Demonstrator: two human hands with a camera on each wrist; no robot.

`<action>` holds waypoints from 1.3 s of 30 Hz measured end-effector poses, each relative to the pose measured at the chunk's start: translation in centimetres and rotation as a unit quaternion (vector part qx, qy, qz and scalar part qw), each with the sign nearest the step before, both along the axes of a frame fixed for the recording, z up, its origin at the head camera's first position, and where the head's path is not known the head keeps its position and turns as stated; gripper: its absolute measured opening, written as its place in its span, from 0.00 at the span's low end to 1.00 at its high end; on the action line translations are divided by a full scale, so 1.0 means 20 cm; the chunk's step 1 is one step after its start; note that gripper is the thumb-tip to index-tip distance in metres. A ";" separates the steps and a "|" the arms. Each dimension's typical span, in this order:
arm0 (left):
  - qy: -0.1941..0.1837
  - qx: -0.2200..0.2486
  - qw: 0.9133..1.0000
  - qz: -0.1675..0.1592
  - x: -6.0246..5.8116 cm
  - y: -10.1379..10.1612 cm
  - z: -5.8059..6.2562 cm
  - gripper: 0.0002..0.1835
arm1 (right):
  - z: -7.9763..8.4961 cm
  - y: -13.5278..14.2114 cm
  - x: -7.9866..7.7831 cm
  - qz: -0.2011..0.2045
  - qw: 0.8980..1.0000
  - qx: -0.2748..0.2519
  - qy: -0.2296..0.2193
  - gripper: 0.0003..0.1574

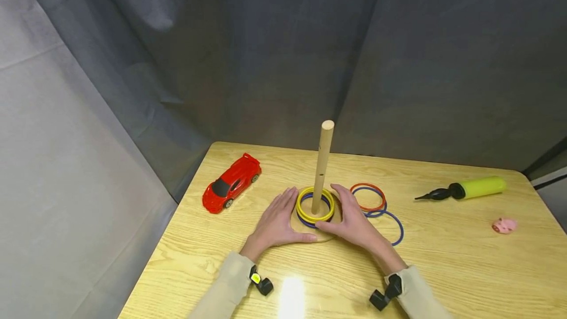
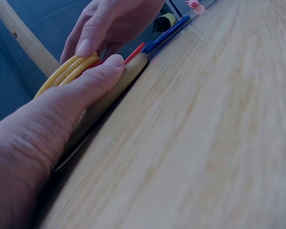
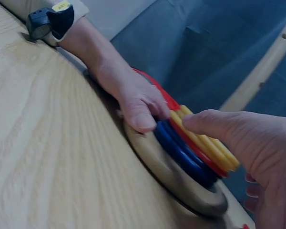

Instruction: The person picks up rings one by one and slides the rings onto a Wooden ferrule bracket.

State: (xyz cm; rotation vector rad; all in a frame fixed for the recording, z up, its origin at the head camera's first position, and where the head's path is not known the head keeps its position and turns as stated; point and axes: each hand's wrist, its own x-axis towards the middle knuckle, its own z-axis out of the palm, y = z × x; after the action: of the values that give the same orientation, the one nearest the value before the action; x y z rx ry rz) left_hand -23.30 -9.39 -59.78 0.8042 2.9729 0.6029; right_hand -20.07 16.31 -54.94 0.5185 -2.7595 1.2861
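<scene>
A wooden ring-toss stand (image 1: 325, 154) rises upright from a round base (image 3: 158, 160) on the table. Stacked around its peg are blue rings (image 3: 183, 155) at the bottom, a red one above, and yellow rings (image 1: 302, 214) on top. My left hand (image 1: 278, 220) holds the base from the left, its thumb lying along the front edge. From the right, my right hand (image 1: 354, 218) curves about the stack, thumb tip on the yellow rings (image 3: 207, 143) and fingers around the far side. In the left wrist view, the left thumb (image 2: 97, 81) partly covers the rings.
Right of the stand lie loose rings: a red ring (image 1: 384, 200) overlapping a blue one, and another blue ring (image 1: 402, 230) nearer. A red toy car (image 1: 235, 181) sits at left. Farther right are a yellow-green hand pump (image 1: 483, 187) and a pink pig toy (image 1: 505, 225). Dark curtain (image 1: 274, 63) hangs behind the table.
</scene>
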 end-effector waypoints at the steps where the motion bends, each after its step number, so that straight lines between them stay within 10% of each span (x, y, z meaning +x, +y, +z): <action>1: 0.000 0.000 1.000 -0.001 0.00 0.00 0.00 0.77 | 0.01 0.02 0.00 0.001 1.000 0.000 -0.001 0.70; 19: 0.002 0.001 1.000 -0.002 0.00 0.00 -0.01 0.77 | 0.04 0.36 -0.06 -0.104 0.993 0.031 0.043 0.66; 39: -0.001 -0.001 1.000 0.000 -0.01 0.01 -0.02 0.77 | -0.11 0.46 -0.12 -0.202 0.969 0.143 0.001 0.76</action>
State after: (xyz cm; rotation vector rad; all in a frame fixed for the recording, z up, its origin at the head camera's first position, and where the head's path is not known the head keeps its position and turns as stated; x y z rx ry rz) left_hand -23.40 -9.23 -60.09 0.8040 2.9703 0.6016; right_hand -22.39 25.60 -57.19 -0.0413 -2.8555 0.8052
